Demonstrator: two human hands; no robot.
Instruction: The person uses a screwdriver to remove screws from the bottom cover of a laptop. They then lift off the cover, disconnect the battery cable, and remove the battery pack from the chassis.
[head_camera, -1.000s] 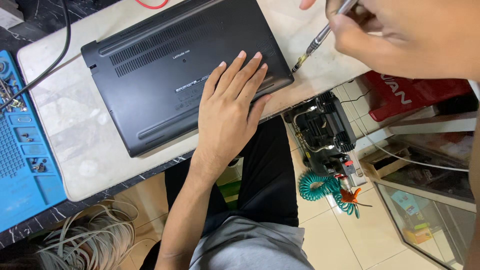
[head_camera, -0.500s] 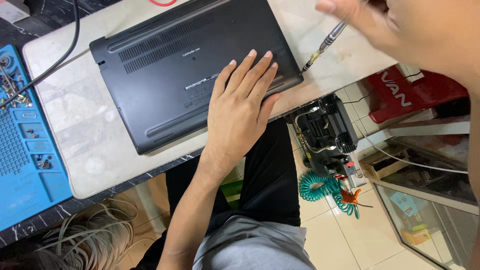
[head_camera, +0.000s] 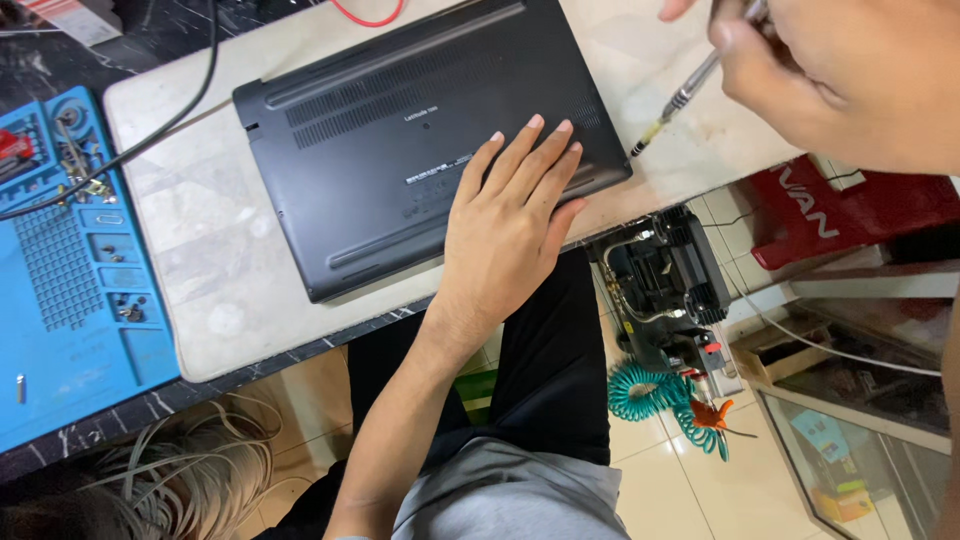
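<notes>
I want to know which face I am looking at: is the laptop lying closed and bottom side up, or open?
Closed and bottom up. The laptop lies flat on the pale slab, vent slots and underside facing the camera; no screen or keyboard shows. The left hand rests on it.

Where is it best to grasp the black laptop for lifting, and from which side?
Grip the laptop at its near long edge, coming from the person's side: it lies flat, bottom up, and that edge nearly reaches the slab rim, so fingers could probably slip under. The left hand lies flat on it.

Left hand (head_camera: 510, 225) flat, fingers spread (palm down); right hand (head_camera: 800, 60) raised, fingers pinched.
</notes>
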